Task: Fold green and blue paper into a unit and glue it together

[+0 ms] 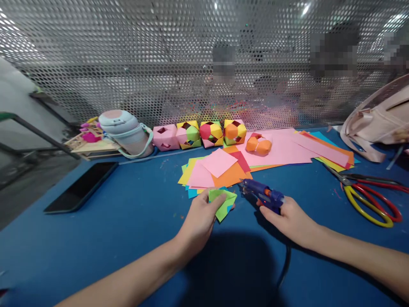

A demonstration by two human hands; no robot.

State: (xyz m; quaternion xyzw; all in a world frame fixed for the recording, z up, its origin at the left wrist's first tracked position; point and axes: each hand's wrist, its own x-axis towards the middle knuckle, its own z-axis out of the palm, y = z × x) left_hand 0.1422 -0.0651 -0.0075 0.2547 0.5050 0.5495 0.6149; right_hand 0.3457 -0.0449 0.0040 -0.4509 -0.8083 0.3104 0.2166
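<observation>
My left hand (200,217) pinches a folded piece of green paper (225,202) with a bit of blue at its edge; the thumb lies on top and the other fingers are mostly hidden beneath. To its right, my right hand (292,219) is wrapped around the handle of a dark blue glue gun (262,192). The nozzle points left, a short way from the green paper and apart from it. A black cord runs down from the gun. Just beyond both hands lies a pile of coloured paper squares (219,164), pink ones on top.
Folded paper cubes (188,134) line the back, beside an orange folded piece (259,145) on pink sheets (284,147). Scissors (367,204) lie right, near a pink bag (380,115). A phone (82,187) and lidded bottle (128,132) stand left. A perforated metal screen (179,81) rises behind.
</observation>
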